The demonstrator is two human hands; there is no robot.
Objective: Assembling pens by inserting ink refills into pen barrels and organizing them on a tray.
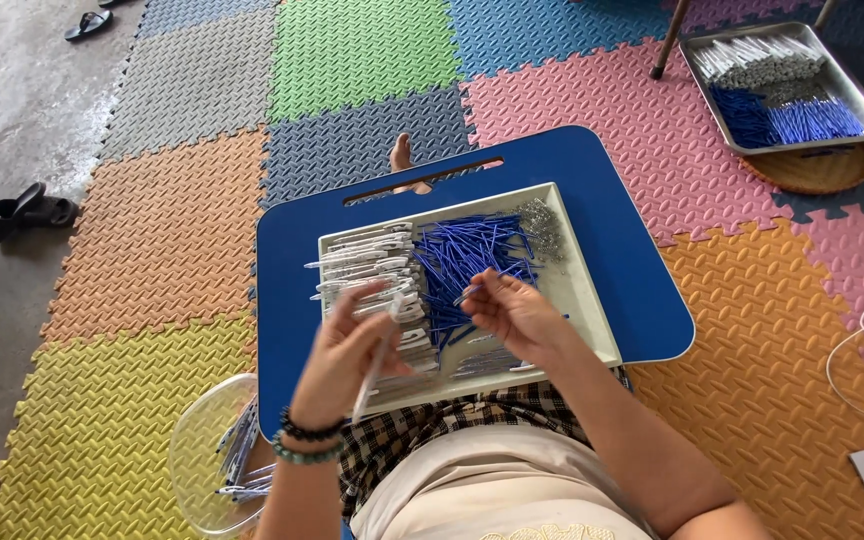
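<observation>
Head view: your left hand (344,358) grips a white pen barrel (374,362), held upright over the white tray (592,320). Your right hand (514,312) pinches a blue refill (474,290) – tip pointing toward the barrel, just beside it. Tray sits on the blue lap surface (612,240) w/ loose refills (467,250) & barrels (367,260) inside.

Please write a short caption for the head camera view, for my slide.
Left hand holds a white pen barrel, right hand a blue refill, over a tray of pen parts.
</observation>
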